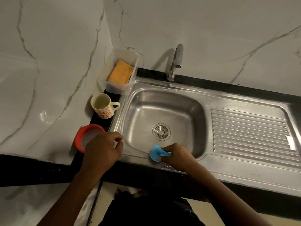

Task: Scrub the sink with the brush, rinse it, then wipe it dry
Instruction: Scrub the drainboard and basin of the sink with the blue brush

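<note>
A stainless steel sink [164, 101] with a round drain strainer [161, 131] fills the middle of the counter. My right hand [176, 156] grips a small blue brush [155, 153] and presses it on the sink's near rim. My left hand [104, 146] hovers over the sink's left rim with fingers curled; I cannot tell whether it pinches anything. An orange cloth [121, 71] lies in a clear plastic tub [114, 86] at the sink's back left corner. The faucet [175, 61] stands behind the basin.
A floral mug [103, 106] and a red-rimmed bowl [84, 137] stand on the black counter left of the sink. The ribbed drainboard [250, 129] lies to the right. Marble walls enclose the back and left.
</note>
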